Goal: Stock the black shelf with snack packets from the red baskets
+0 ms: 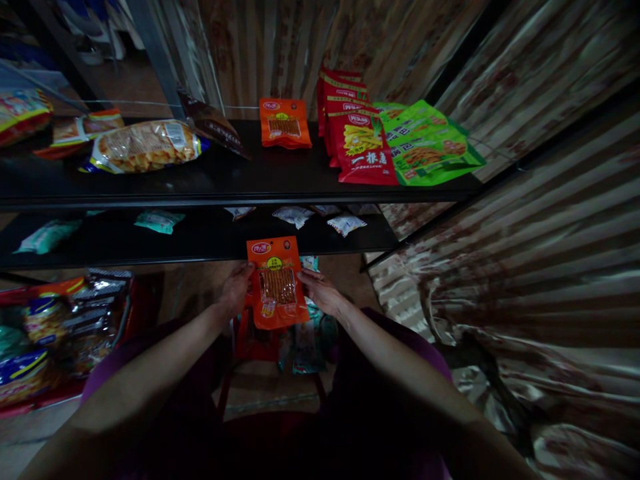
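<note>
Between my two hands is an orange snack packet (pixel 278 287) with a clear window showing brown sticks. My left hand (pixel 237 288) grips its left edge and my right hand (pixel 320 291) its right edge, both with fingers closed. The packet is held face up in front of the lower shelf. Beneath it, between my knees, lie red packets (pixel 254 343) and teal packets (pixel 307 347), partly hidden by the orange one. On the upper shelf a similar orange packet (pixel 285 127) stands by itself.
The black upper shelf (pixel 240 177) carries red snack bags (pixel 363 143), green bags (pixel 425 147) and a bread bag (pixel 145 147). Small teal and white packets lie on the lower shelf (pixel 200 243). A red basket (pixel 127 320) of snacks is at left; a curtain (pixel 560 233) hangs at right.
</note>
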The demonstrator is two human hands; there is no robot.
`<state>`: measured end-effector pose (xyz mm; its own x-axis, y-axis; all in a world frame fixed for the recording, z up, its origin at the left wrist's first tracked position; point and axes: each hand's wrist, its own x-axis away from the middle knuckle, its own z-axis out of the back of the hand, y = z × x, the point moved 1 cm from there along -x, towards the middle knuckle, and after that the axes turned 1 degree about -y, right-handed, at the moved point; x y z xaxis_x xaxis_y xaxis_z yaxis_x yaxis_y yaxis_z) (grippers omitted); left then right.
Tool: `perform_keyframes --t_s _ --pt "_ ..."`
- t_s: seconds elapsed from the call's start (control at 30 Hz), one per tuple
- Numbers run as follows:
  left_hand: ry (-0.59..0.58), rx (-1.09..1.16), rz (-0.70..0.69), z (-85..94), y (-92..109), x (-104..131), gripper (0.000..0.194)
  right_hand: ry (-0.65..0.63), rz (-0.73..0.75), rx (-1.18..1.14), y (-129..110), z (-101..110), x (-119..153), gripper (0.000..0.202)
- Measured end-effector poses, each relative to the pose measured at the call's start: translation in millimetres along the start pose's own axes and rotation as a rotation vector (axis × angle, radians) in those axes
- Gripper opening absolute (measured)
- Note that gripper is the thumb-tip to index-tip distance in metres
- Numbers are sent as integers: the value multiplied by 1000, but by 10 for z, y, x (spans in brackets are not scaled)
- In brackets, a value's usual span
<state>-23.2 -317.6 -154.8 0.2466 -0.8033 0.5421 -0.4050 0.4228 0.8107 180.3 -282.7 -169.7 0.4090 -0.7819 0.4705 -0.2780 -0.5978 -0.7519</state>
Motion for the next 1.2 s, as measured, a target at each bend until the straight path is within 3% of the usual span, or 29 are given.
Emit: perform_keyframes --t_s 0.27,0.67,0.87,1.2 --pt "8 65 19 21 -38 -14 21 2 -10 -40 2 3 -40 31" --pt "-204 94 146 8 -12 62 16 102 4 -81 57 84 -125 23" --pt "-267 58 182 -7 -74 93 27 125 23 -37 17 92 -143 18" --pt "-285 101 153 -32 -84 141 43 23 -6 -62 -26 98 -100 22"
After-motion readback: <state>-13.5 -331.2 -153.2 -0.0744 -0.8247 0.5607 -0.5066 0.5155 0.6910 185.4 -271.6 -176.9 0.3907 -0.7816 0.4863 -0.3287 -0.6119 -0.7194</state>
